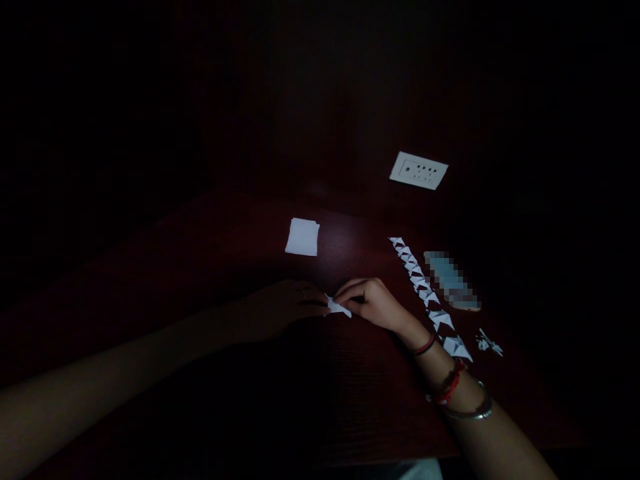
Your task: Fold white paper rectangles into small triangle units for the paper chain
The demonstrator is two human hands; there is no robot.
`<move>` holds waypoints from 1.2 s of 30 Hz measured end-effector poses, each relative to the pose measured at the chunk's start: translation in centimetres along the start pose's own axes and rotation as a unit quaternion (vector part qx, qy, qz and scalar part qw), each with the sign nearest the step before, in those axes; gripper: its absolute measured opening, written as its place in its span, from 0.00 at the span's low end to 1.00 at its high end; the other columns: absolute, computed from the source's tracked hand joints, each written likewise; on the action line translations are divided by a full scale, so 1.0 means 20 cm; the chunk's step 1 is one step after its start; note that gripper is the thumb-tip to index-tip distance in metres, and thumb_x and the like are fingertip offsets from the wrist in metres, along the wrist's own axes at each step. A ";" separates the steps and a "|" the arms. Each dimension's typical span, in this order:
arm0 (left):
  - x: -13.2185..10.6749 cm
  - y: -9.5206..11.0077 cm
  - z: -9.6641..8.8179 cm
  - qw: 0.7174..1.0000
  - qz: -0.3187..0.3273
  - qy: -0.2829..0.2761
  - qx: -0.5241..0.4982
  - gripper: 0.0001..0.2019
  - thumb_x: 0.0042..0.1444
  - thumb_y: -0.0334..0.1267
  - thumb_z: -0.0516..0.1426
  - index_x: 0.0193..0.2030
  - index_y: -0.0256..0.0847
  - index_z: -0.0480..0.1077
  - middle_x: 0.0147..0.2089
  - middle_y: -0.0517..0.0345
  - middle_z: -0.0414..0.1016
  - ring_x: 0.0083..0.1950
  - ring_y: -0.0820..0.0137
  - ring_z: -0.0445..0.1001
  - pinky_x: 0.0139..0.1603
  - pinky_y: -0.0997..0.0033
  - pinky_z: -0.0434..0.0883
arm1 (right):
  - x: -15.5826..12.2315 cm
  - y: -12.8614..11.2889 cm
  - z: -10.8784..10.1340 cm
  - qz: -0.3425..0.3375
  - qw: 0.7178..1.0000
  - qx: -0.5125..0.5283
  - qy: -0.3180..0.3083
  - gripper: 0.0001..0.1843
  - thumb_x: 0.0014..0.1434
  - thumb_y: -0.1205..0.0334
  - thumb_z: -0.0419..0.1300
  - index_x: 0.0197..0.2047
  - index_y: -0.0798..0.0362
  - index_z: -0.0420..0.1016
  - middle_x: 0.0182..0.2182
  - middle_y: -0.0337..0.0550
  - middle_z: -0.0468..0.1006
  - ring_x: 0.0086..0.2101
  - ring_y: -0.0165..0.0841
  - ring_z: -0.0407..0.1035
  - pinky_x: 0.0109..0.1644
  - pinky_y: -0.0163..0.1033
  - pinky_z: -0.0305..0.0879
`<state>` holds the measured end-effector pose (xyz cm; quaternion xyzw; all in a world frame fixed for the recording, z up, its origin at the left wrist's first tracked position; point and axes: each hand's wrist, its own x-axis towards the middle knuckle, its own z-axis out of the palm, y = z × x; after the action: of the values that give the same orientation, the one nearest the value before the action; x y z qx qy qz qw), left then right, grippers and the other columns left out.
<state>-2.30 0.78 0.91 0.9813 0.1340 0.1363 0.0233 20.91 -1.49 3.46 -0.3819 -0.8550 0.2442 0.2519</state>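
A small piece of folded white paper (339, 307) lies on the dark red table between my hands. My right hand (373, 301) pinches it from the right, thumb and fingertips closed on its upper part. From the left, my left hand (280, 303), deep in shadow, holds the paper's left end with its fingertips against the table. Some of its fingers blur into the dark. Beyond my hands sits a stack of white paper squares (303, 237). To the right, a row of folded white paper pieces (415, 270) runs toward me, the nearest beside my right forearm.
A phone (451, 280) lies right of the folded row, its screen blurred out. Nearer me is a small cluster of thin white bits (489, 343). A white wall socket (419, 171) is set behind the table (370, 393). Most of the surroundings are too dark to make out.
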 end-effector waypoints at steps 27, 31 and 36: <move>0.02 0.04 -0.02 1.000 -0.014 0.007 0.006 0.22 0.55 0.28 0.50 0.56 0.47 0.58 0.58 0.55 0.59 0.57 0.64 0.58 0.55 0.62 0.56 | -0.01 0.03 -0.01 -0.104 0.991 -0.078 -0.023 0.12 0.55 0.75 0.51 0.35 0.56 0.74 0.37 0.44 0.76 0.40 0.31 0.67 0.46 0.37 0.63; 0.02 0.03 -0.01 1.000 -0.016 0.016 0.001 0.22 0.55 0.26 0.49 0.56 0.47 0.58 0.60 0.55 0.57 0.58 0.64 0.57 0.56 0.61 0.55 | -0.02 0.01 -0.02 -0.094 0.992 -0.080 -0.031 0.13 0.54 0.76 0.51 0.37 0.55 0.75 0.38 0.44 0.76 0.40 0.30 0.68 0.45 0.37 0.64; 0.02 0.03 -0.02 1.000 -0.009 0.005 0.006 0.23 0.55 0.27 0.50 0.57 0.47 0.57 0.59 0.57 0.59 0.58 0.64 0.57 0.56 0.62 0.54 | -0.04 -0.01 -0.03 -0.083 0.992 -0.089 -0.036 0.16 0.53 0.76 0.52 0.40 0.53 0.75 0.41 0.43 0.75 0.41 0.29 0.68 0.47 0.37 0.64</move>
<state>-1.92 0.22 1.46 0.9794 0.1440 0.1403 0.0180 21.73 -2.08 3.85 -0.3215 -0.9105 0.1593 0.2054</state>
